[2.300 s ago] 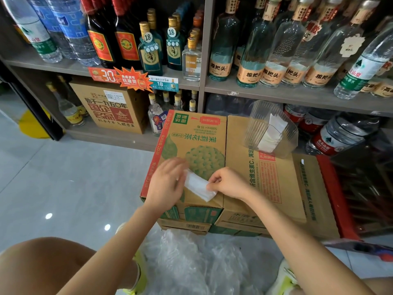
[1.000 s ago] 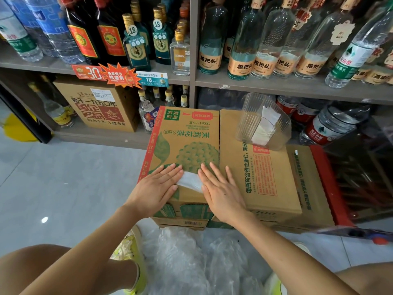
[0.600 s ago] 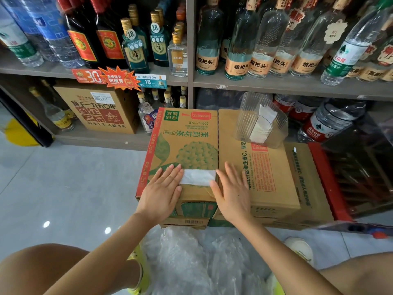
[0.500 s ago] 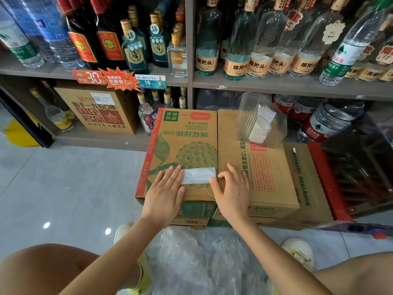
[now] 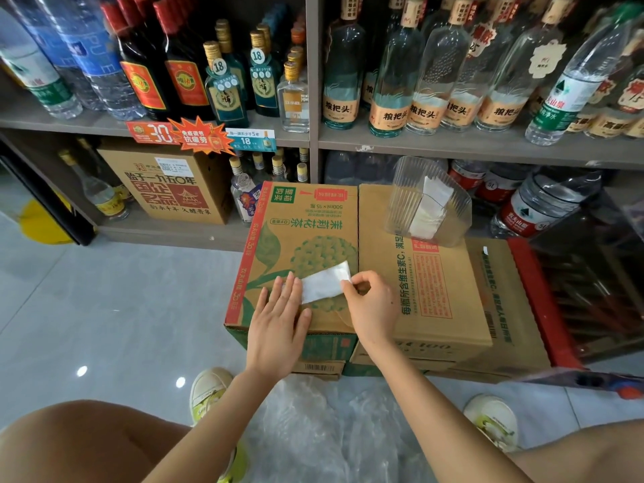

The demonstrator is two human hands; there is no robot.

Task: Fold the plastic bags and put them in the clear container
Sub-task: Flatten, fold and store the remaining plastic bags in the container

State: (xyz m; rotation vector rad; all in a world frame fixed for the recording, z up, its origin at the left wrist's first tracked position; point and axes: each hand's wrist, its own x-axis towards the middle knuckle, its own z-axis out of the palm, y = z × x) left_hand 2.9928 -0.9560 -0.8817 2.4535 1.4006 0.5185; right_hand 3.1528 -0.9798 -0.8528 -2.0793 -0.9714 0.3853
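A folded white plastic bag (image 5: 322,285), a narrow strip, lies on top of the green-printed cardboard box (image 5: 296,235). My left hand (image 5: 278,315) lies flat with straight fingers pressing the strip's left end. My right hand (image 5: 371,305) pinches the strip's right end between thumb and forefinger. The clear container (image 5: 428,200) stands tilted on the neighbouring brown box (image 5: 432,291), with folded white bags inside. A heap of loose clear plastic bags (image 5: 320,434) lies on the floor between my feet.
Shelves (image 5: 453,144) full of glass and water bottles stand right behind the boxes. A red crate (image 5: 543,301) is at the right. Grey tiled floor (image 5: 115,308) spreads to the left. My knees and shoes frame the bottom.
Both hands were flat, smoothing the strip outward. Now my right hand has curled and pinches the strip's right end, while my left hand stays flat on the left end.
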